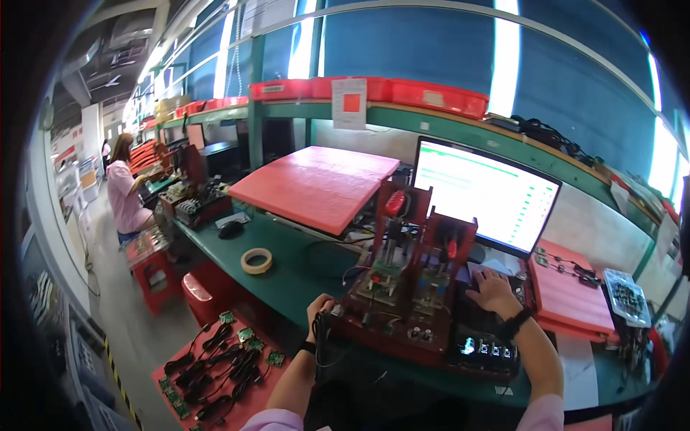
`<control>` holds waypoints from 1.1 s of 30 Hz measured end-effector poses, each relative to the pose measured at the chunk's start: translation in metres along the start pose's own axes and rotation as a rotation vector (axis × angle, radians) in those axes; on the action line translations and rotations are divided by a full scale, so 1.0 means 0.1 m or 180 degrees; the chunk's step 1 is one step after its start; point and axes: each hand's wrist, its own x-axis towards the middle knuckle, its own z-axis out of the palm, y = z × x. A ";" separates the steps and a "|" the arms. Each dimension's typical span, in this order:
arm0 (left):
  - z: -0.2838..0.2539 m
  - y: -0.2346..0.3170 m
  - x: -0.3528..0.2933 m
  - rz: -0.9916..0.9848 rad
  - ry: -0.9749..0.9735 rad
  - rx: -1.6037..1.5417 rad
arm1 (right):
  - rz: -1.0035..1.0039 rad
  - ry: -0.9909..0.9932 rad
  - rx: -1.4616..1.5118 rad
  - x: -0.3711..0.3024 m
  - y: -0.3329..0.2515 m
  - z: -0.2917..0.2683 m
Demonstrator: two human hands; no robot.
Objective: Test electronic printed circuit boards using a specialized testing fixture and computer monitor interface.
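My left hand is closed at the left side of a dark red test fixture, with a looped black cable hanging at its fingers. What lies inside the grip is partly hidden. Two upright toggle clamps with red handles, a left one and a right one, rise from the fixture over green circuit boards. My right hand reaches past the fixture with fingers stretched out, palm down, below the lit monitor. Dark surfaces under that palm are too unclear to name.
Boards with black cables lie on pink foam at lower left. A tape roll and black mouse sit on the green bench. A pink foam slab stands behind; a clear tray is at right. Another person sits far left.
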 end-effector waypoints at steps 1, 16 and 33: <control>0.02 -0.08 0.02 -0.0098 -0.0026 -0.0060 | 0.0099 -0.0048 0.0158 0.00 0.02 -0.05; -0.12 0.05 -0.06 0.0456 0.0092 0.0038 | -0.2104 0.1246 -0.0122 -1.69 -1.05 -1.91; -0.26 -1.08 0.08 0.0905 0.0129 0.0603 | -0.3413 0.3349 -0.1240 -2.38 -1.47 -2.11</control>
